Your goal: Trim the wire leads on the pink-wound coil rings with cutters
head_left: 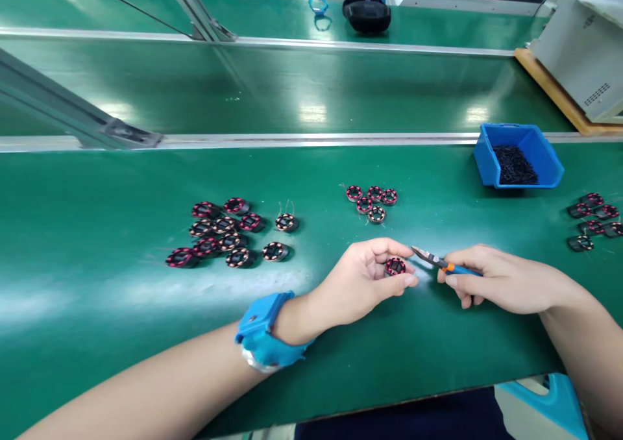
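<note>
"What is the left hand (361, 279) doing?"

"It's pinching a wound ring (395, 267) between thumb and fingers, above the near side of the table (350, 381)."

"And the right hand (489, 276)?"

"It's gripping the pliers (438, 262) by their handles. The tip is pointing at the left fingertips; I can't tell whether they're touching."

"Where are the other rings (225, 224) lying?"

"They're sitting in three groups: left, just beyond the left hand, and far right, past the blue bin (549, 167)."

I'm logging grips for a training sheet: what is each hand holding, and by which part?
The left hand holds a small ring-shaped coil by its outer edge; the right hand holds pliers by the blue-and-orange handles.
</note>
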Demonstrator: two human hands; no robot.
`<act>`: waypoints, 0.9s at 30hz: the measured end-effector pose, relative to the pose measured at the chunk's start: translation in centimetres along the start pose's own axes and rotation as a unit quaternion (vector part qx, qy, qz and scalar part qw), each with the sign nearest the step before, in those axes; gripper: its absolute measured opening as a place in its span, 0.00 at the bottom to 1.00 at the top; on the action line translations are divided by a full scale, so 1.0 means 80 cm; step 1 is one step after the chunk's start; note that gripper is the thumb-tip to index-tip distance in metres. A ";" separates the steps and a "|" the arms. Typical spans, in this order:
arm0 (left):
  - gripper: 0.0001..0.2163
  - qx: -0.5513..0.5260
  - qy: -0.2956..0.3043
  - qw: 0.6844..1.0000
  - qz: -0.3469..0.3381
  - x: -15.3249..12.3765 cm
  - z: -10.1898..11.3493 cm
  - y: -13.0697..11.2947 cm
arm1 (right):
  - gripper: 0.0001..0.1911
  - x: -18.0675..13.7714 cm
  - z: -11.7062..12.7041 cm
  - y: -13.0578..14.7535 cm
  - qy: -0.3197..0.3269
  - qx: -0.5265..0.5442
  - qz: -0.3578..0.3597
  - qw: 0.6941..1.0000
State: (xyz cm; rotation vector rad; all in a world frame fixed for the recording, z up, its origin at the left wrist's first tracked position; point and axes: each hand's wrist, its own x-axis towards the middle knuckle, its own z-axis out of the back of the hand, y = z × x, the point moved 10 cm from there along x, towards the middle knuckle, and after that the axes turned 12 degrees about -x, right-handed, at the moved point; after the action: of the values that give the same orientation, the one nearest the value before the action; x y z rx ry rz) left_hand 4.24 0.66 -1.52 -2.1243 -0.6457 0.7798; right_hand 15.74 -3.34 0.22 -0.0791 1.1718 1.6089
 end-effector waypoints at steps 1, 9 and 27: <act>0.17 0.002 0.003 1.000 0.000 0.000 0.000 0.000 | 0.15 0.000 0.000 0.001 0.001 -0.002 0.002 1.000; 0.16 0.008 0.013 1.000 0.012 -0.001 0.000 0.003 | 0.13 0.001 0.001 0.009 0.006 -0.016 0.023 1.000; 0.17 -0.007 0.017 1.000 0.020 -0.002 -0.001 0.005 | 0.13 0.002 -0.003 0.008 0.012 -0.030 0.024 0.999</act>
State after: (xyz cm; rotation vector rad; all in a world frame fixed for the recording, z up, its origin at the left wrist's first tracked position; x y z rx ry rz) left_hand 4.26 0.27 -1.75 -2.1646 -0.5947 0.7605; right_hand 15.08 -3.34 0.38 -0.1098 1.1529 1.6896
